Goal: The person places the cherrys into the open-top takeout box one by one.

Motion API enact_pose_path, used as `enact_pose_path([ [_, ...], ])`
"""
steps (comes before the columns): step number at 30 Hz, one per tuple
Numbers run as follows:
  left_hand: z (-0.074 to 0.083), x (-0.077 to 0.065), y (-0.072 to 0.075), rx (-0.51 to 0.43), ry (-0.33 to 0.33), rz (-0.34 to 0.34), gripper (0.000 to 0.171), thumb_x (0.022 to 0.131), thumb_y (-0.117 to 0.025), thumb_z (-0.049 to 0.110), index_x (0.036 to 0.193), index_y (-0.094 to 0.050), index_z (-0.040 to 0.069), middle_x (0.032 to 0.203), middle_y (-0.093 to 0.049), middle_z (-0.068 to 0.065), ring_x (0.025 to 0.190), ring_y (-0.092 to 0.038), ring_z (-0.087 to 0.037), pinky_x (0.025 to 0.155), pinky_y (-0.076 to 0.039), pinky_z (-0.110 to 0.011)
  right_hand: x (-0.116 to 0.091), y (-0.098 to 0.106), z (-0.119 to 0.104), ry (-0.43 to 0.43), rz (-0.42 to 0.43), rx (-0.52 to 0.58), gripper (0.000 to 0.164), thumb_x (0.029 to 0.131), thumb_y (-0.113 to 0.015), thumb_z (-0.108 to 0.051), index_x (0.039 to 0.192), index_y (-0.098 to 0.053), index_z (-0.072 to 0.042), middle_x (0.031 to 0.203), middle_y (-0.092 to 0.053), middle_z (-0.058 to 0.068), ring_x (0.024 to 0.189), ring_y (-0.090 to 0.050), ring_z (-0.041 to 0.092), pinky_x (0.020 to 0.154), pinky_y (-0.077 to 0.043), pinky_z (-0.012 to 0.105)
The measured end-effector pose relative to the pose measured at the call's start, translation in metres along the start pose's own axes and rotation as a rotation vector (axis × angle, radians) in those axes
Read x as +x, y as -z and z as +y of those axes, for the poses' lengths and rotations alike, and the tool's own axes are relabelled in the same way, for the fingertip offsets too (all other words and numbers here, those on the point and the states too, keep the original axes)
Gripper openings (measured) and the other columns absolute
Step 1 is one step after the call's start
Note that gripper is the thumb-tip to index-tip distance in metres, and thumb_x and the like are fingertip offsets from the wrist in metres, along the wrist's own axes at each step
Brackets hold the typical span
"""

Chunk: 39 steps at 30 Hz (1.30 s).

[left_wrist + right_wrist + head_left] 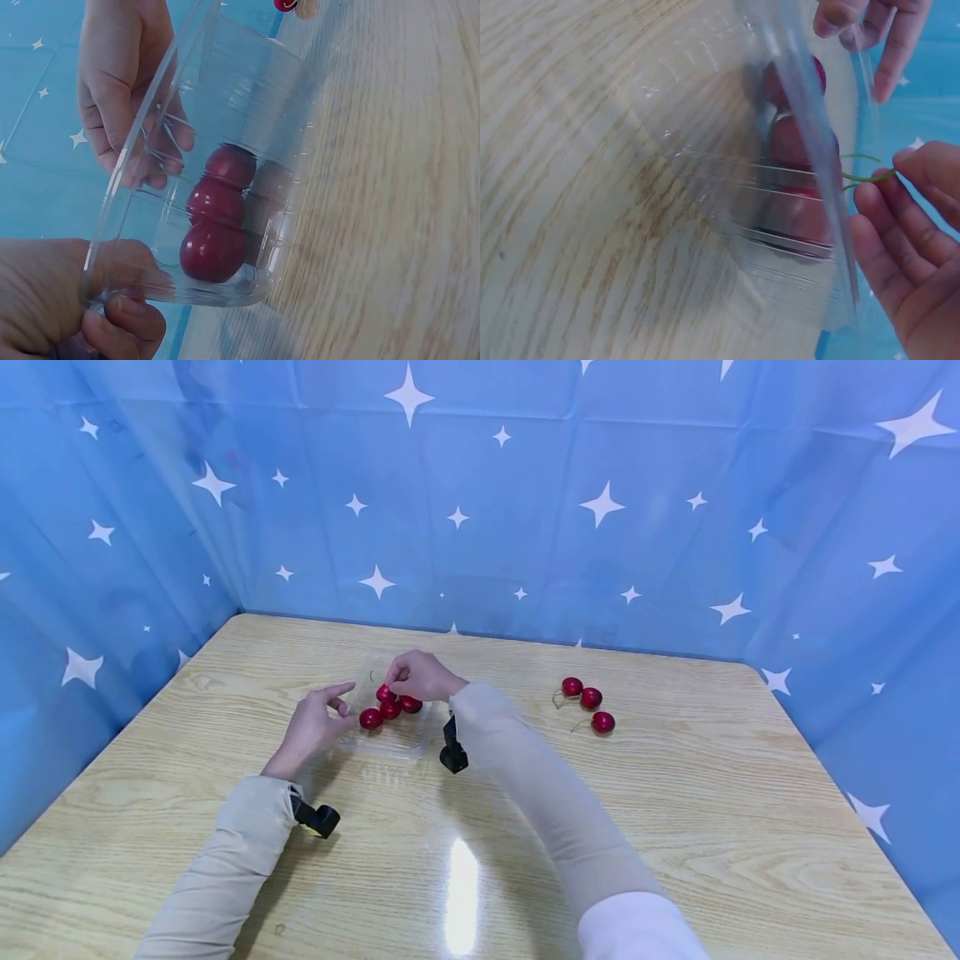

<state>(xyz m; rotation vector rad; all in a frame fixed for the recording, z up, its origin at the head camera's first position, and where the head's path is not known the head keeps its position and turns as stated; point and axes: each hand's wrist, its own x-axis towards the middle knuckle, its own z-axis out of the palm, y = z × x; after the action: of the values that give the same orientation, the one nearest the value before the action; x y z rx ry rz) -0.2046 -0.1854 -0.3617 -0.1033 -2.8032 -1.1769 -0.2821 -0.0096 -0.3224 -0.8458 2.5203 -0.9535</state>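
A clear plastic container (397,750) stands on the left part of the table, with several red cherries (371,719) in it. My left hand (313,725) is at its left side; in the left wrist view, the thumb and curled fingers grip its rim. My right hand (425,677) reaches over the container from the right. In the right wrist view its fingertips pinch a thin green cherry stem (870,178) just above the rim. The cherry on that stem sits low among the others, partly behind the clear wall.
Three more cherries (591,697) with stems lie on the wooden table (675,827) to the right of the container. A blue curtain (525,468) with white stars rises behind the table and along its sides.
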Motion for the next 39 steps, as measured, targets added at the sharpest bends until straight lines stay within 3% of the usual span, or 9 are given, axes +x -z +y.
enact_pose_path([
  [20,0.001,-0.002,0.000,-0.006,0.029,-0.027,0.055,0.079,-0.061,0.008,0.129,-0.043,0.000,0.081,-0.053,-0.012,0.045,-0.035,-0.013,0.042,-0.032,-0.025,0.002,-0.009,0.003,-0.020,0.055,0.049,0.015,0.085,-0.056,-0.009,0.096,-0.064,-0.002,0.090,-0.062,0.004,0.085,-0.056,0.015,0.072,-0.044,0.022],
  [39,0.001,-0.001,0.000,0.000,0.019,-0.022,0.055,0.078,-0.061,0.007,0.129,-0.043,0.000,0.079,-0.053,-0.010,0.045,-0.036,-0.013,0.041,-0.032,-0.024,-0.010,-0.007,0.014,-0.004,0.198,0.138,0.015,0.086,-0.055,-0.011,0.097,-0.063,-0.004,0.093,-0.060,0.006,0.084,-0.056,0.016,0.073,-0.044,0.022],
])
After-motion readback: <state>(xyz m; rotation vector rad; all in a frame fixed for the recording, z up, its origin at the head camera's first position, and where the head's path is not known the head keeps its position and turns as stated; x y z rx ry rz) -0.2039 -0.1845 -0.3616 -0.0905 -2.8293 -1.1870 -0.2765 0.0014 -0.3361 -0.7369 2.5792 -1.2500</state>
